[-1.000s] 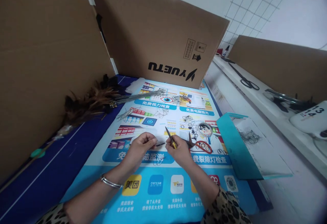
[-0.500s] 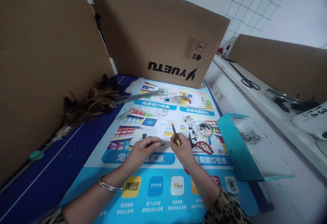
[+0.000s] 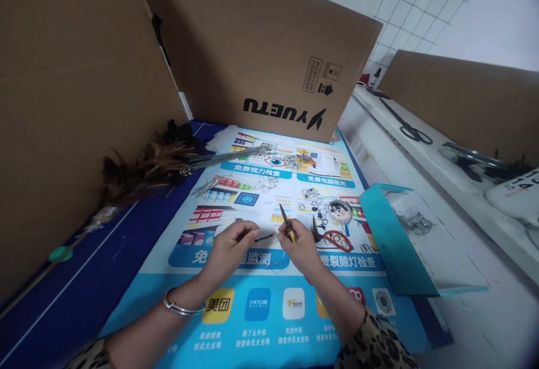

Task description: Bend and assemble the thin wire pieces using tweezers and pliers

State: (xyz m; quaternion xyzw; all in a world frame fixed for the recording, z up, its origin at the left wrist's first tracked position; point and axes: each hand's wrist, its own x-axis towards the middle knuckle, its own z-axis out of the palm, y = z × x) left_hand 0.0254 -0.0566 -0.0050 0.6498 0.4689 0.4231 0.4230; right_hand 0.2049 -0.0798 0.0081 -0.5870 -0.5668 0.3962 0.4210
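My left hand (image 3: 236,245), a silver bangle (image 3: 181,305) on its wrist, pinches a thin dark strip (image 3: 264,238) that sticks out toward the right. My right hand (image 3: 298,245) is closed around a slim pointed tool (image 3: 286,218), dark at its tip and yellow lower down; its exact kind is unclear. The tip points up and away from me, apart from the strip. Just right of that hand lie red-handled scissors (image 3: 338,240), near scattered small black rings and bits (image 3: 320,212) and a round case (image 3: 340,212) with a cartoon face.
Thin metal wires (image 3: 236,156) lie across the printed mat (image 3: 252,276). Brown feathers (image 3: 151,158) lie at the left. A teal-edged open box (image 3: 396,245) holds tangled dark wire at right. Cardboard panels (image 3: 261,49) rise behind; black scissors (image 3: 415,132) rest on the ledge.
The left hand has shifted slightly up and left, and more of the dark strip shows beyond its fingers. The right hand keeps its hold on the pointed tool, moved slightly left.
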